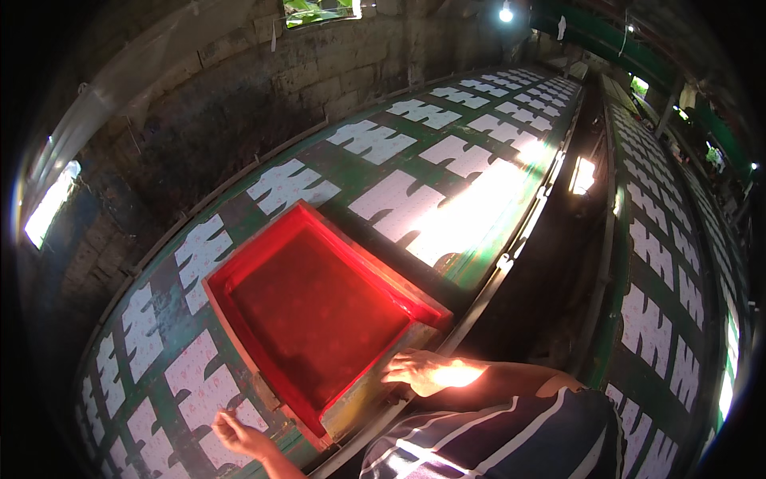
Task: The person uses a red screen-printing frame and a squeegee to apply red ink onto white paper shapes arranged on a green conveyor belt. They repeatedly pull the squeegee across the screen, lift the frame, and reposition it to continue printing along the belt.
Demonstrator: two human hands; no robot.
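A screen printing frame (219, 297) with wooden sides and a red-stained mesh lies flat on the long green table, over some of the cut cloth pieces. At its near right edge is my right hand (419, 372), its bent fingers closed on the rim. My left hand (233, 435) hovers to the left of the frame's near corner, above a pale patterned cloth piece (201, 379). The left fingers are curled together, and nothing shows between them. Part of my striped shirt (495, 435) fills the bottom of the view.
Rows of pale cloth pieces (371, 140) run along the green table (471, 275). A metal rail (499, 275) edges its right side. Beyond a dark aisle (550, 295) stands another table with cloth pieces (650, 251). A block wall (319, 72) borders the left side.
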